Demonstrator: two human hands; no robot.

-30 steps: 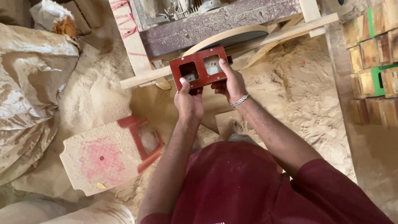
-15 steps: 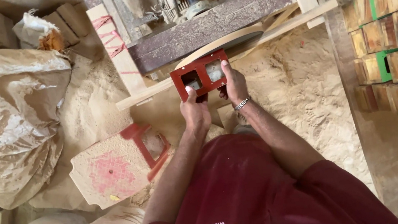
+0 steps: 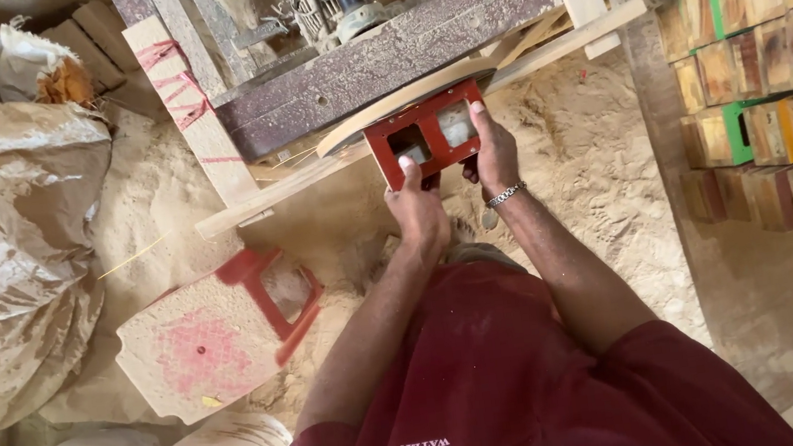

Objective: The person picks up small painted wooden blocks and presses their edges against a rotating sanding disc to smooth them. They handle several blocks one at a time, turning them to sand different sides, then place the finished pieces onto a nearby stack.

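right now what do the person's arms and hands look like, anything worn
Both arms are bare below short dark red sleeves. The right hand has a silver chain bracelet at the wrist. The left hand wears nothing; no gloves.

Both hands gripped a red two-windowed frame [image 3: 428, 135] and held it up against the edge of a round wooden disc [image 3: 373, 117] under the machine's dark table [image 3: 396, 52]. The left hand [image 3: 418, 212] clasped the frame's lower edge; the right hand [image 3: 494, 152], a bracelet at its wrist, held its right side. Sawdust [image 3: 592, 169] covered the floor, and coloured wooden blocks [image 3: 770, 66] were stacked at the right.
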